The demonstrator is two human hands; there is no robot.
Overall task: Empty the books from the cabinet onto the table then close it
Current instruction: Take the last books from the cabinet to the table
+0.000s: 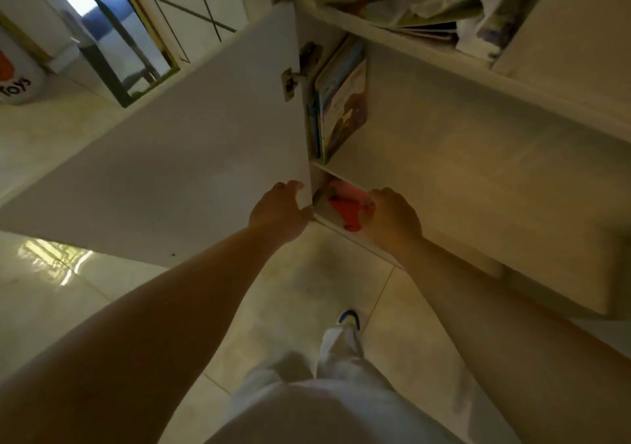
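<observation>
Far left: a white round container [15, 78] with orange lettering reading "toys", smooth and glossy, beside a dark-framed doorway [119, 51] opening onto a bright room. Below it, pale polished floor tiles [307, 290] with thin grout lines and a patch of reflected light. Across the left half, swung wide open: the cabinet door [170, 170], flat, matte white, square-cornered, with a metal hinge [293, 81] at its inner edge. At the door's lower corner, the left hand [278, 213], fingers curled over the door's edge and gripping it. Just right of the hinge, on the middle shelf: a few thin books [341, 102] with glossy coloured covers, standing upright and leaning against the cabinet's left wall, above and well apart from both hands. Underneath, in the lowest compartment of the cabinet [478, 170]: a flat red and pink thing [348, 201], soft-edged, touching the right hand [392, 220], which reaches into the opening with fingers curled toward it; whether pinching it or only touching, cannot tell. Top right, on the upper shelf: a loose heap of crumpled papers and flat booklets [444, 10], limp and creased. Right side: the closed pale cabinet front, smooth and plain. Bottom centre: light trousers [324, 392] and one shoe [349, 319] with a blue rim.
</observation>
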